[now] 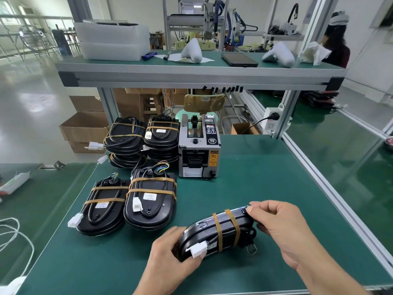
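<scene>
Black housing [214,233] tilted on edge; long axis runs left-right.

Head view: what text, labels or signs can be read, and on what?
"CAUTION": yellow sticker on the tape dispenser.
"SEMI", probably: round black badge on its top.
White labels on the banded black units, the held unit and the dispenser's fine print: too blurred to read.

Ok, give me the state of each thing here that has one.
Held black unit: rubber-banded, tilted on edge.
Left hand: grips its near end.
Right hand: pinches its far corner.
Tape dispenser: upright.
Socket: one plug in.
Phone: screen dark, lying flat.
Stacked units: banded, in two piles.
</scene>
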`<state>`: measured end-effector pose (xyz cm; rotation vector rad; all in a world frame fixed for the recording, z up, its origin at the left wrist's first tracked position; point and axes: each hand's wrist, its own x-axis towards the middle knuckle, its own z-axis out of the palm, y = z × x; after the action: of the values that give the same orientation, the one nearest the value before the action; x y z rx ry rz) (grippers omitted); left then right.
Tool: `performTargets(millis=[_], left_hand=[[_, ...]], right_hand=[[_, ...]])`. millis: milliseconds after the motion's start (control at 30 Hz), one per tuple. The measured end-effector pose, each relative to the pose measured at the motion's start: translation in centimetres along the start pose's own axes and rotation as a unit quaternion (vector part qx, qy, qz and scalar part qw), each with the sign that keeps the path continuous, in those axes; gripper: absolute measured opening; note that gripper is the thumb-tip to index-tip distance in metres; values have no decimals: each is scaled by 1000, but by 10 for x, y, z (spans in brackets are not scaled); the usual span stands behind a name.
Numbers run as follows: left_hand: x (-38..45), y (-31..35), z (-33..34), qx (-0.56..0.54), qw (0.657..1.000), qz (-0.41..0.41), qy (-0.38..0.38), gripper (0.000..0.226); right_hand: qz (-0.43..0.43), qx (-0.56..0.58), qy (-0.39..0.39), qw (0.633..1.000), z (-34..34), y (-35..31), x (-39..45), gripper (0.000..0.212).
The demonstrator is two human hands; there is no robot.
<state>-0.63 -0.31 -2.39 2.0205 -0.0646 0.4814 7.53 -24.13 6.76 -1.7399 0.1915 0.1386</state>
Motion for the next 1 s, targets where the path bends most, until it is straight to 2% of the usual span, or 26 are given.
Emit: performTargets(millis=[533,1000], left_hand=[[1,-1,-1,-3,1000,-1,-7,25],[0,-5,1,-2,1000,-2,-4,26]], right_hand=[[-23,-58,30,998,1,2,-1,14],[-14,-34,27,999,1,3,0,13]])
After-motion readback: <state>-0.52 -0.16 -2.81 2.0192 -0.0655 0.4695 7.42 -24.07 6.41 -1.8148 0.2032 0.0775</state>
